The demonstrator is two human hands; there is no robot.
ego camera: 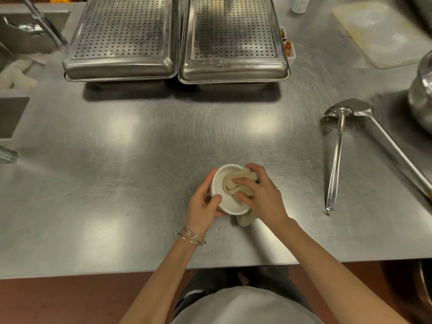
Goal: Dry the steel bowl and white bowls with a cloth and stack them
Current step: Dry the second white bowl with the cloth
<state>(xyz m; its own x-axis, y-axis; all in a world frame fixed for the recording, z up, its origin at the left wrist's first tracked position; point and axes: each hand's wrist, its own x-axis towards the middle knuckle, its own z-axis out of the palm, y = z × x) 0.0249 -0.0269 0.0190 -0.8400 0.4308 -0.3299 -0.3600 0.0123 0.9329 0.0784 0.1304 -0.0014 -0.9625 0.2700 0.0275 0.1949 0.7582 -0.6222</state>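
Head view, looking down. In the lower centre of the frame my left grip [203,202] curls round the outer wall of a small round white bowl [230,204], thumb on its near rim, steadying it on the scratched stainless steel surface [117,171]. My right grip [259,195] bunches a beige cloth [230,183] and presses it inside the bowl; a tail of cloth hangs out on the near side.

I judge the step to be drying one white bowl's inside. The next move likely calls for wiping its outside, then starting a stack. No other white bowl shows.

Along the top sit two perforated steel trays [119,36], side by side. At right lie two long-handled steel ladles [336,155]. A rounded steel vessel [423,94] is cut off by the right edge; it is perhaps the steel bowl, but I cannot tell.
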